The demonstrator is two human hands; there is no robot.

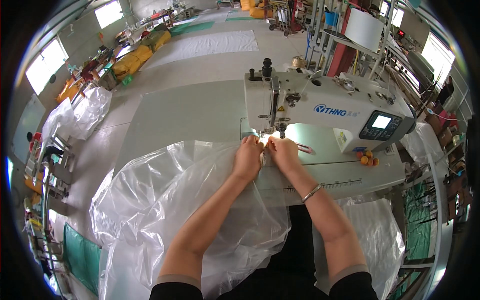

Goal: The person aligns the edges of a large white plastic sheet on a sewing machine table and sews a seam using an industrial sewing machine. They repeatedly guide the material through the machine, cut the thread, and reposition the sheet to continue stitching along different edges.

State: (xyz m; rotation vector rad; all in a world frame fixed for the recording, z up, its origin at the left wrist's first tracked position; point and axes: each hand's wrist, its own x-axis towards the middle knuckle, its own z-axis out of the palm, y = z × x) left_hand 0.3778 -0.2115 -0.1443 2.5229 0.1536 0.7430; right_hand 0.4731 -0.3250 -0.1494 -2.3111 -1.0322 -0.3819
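Note:
A large clear plastic sheet [165,185] lies crumpled over the left of the sewing table [185,107] and hangs over my lap. Its gathered edge runs up to the needle area of a white sewing machine [320,95]. Just left of the needle, my left hand [248,157] is closed, pinching the sheet. Close beside it on the right, my right hand [284,154] is also closed, its fingertips drawn together at the sheet's edge. The lit needle and presser foot are partly hidden by my fingers. On my right wrist sits a bracelet [311,193].
Small orange-yellow round items [367,158] rest under the machine's control panel [381,125]. A pink-handled tool [304,148] lies right of my right hand. More clear plastic [370,235] hangs at the lower right. A white thread cone [364,31] stands behind the machine.

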